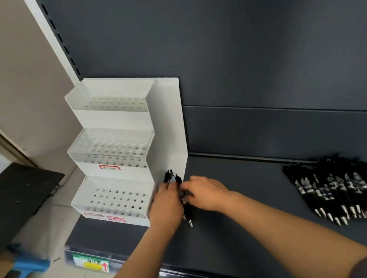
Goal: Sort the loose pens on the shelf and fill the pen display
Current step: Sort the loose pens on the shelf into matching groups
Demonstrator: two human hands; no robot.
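A white three-tier pen display [116, 155] stands at the left end of the dark grey shelf [249, 200]; I see no pens in any of its holes. My left hand [166, 205] grips a small bunch of black pens [173, 177], their tops pointing up beside the display's right wall. My right hand [205, 192] pinches one black pen [188, 214] of that bunch, silver tip pointing down toward me. A pile of several loose black pens [341, 192] lies on the shelf at the right, tips toward the front edge.
The shelf's dark back panel [234, 44] rises behind everything. A price label [91, 263] sits on the shelf's front edge at the left. Left of the shelf unit are a tiled floor, a black board [9, 201] and a blue object [26, 267].
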